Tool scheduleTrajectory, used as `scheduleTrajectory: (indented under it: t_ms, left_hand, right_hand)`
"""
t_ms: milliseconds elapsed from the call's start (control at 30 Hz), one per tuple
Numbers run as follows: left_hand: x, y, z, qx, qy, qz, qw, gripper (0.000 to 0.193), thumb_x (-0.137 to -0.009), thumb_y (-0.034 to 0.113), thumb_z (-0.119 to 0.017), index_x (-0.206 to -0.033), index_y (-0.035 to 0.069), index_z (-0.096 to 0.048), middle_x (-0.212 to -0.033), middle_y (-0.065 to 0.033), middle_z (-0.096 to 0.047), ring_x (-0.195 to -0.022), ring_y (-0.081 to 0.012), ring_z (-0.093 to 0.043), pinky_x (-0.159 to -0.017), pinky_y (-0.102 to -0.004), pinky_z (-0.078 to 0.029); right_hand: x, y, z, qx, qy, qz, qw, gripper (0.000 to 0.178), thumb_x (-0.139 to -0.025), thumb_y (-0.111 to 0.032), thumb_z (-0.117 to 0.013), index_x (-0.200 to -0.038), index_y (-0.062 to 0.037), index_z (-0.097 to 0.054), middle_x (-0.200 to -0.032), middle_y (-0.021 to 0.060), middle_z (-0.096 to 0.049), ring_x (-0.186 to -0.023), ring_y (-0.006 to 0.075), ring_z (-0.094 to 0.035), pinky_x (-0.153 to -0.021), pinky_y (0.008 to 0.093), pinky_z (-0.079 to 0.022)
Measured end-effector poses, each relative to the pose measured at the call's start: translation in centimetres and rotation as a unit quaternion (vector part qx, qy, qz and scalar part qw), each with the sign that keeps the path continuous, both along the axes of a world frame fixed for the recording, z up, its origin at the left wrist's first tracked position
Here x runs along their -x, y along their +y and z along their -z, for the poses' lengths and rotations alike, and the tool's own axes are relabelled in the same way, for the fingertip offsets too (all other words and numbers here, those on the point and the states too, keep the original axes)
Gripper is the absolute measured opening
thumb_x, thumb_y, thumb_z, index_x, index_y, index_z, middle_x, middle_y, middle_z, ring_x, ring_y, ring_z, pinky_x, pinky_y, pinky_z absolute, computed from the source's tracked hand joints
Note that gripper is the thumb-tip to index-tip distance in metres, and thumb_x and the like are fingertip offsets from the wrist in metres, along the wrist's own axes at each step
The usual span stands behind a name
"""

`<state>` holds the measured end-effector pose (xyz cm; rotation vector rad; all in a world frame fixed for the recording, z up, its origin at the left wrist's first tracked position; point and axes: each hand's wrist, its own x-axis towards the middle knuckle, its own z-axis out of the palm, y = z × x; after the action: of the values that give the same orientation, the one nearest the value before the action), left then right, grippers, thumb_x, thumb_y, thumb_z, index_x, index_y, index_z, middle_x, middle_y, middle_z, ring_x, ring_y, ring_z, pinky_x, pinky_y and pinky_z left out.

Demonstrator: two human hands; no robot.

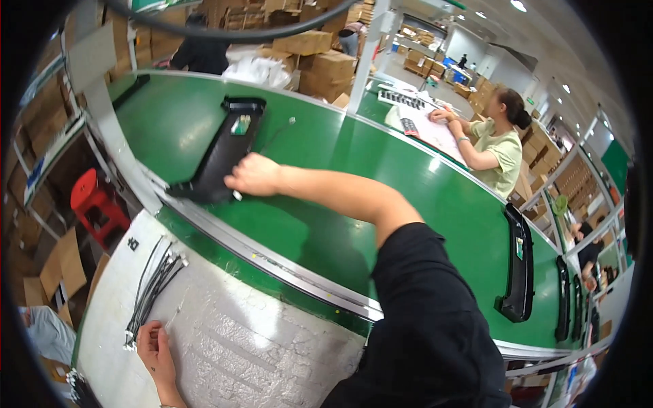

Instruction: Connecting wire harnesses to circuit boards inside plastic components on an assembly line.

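Observation:
My right hand [256, 175] reaches across the green conveyor to the side edge of a long black plastic housing [221, 146]. Its fingers are closed round a thin dark cable [275, 136]. One white end of this cable lies on the belt, and a white tip shows below my fingers. A small green circuit board [241, 125] sits on the housing near its far end. My left hand [156, 353] rests on the pale bench with loosely curled fingers, beside a bundle of black cables [151, 285] with white connectors. A thin pale strand [175, 314] lies near its fingertips.
More black housings [520, 265] stand along the belt at the right. A metal rail [272, 262] divides bench and conveyor. Across the belt a person [500, 146] in light green sits at papers. A red stool [95, 204] and cartons [61, 268] are at the left.

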<state>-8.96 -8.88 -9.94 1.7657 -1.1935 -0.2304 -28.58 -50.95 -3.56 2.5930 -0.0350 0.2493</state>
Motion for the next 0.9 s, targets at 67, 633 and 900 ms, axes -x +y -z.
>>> scheduleTrajectory:
  t_ms: [67,633,900]
  left_hand:
    - [0.5,-0.1,-0.4,0.03,0.233,-0.064,0.97,0.024,-0.092,0.012,-0.053,-0.114,0.005,-0.057,-0.103,-0.0039,-0.057,-0.079,-0.0092,-0.051,-0.065,-0.0211,-0.041]
    - [3.6,11.3,-2.1,0.149,0.557,-0.15,0.803,0.039,-0.089,0.03,-0.055,-0.121,0.008,-0.052,-0.123,-0.0217,-0.052,-0.114,-0.0309,-0.052,-0.096,-0.0458,-0.046]
    - [7.1,34.6,-5.1,-0.154,0.203,-0.33,0.909,0.055,-0.093,0.028,-0.049,-0.138,0.0,-0.038,-0.142,-0.0138,-0.038,-0.131,-0.0235,-0.037,-0.108,-0.0328,-0.027]
  right_hand:
    - [5.9,5.2,-2.7,-0.035,-0.029,-0.033,0.998,0.011,-0.079,-0.019,-0.053,-0.079,-0.008,-0.049,-0.064,0.0056,-0.055,-0.063,0.024,-0.061,-0.049,0.038,-0.048]
    - [14.2,23.7,-8.4,-0.191,-0.114,-0.171,0.96,0.033,-0.074,-0.029,-0.06,-0.093,-0.0055,-0.046,-0.083,0.0087,-0.043,-0.069,0.0209,-0.05,-0.049,0.0316,-0.044]
    - [8.3,23.0,-7.5,-0.322,0.143,-0.114,0.929,0.015,-0.09,-0.019,-0.051,-0.093,-0.0049,-0.054,-0.071,0.0136,-0.057,-0.068,0.0312,-0.061,-0.057,0.0427,-0.048]
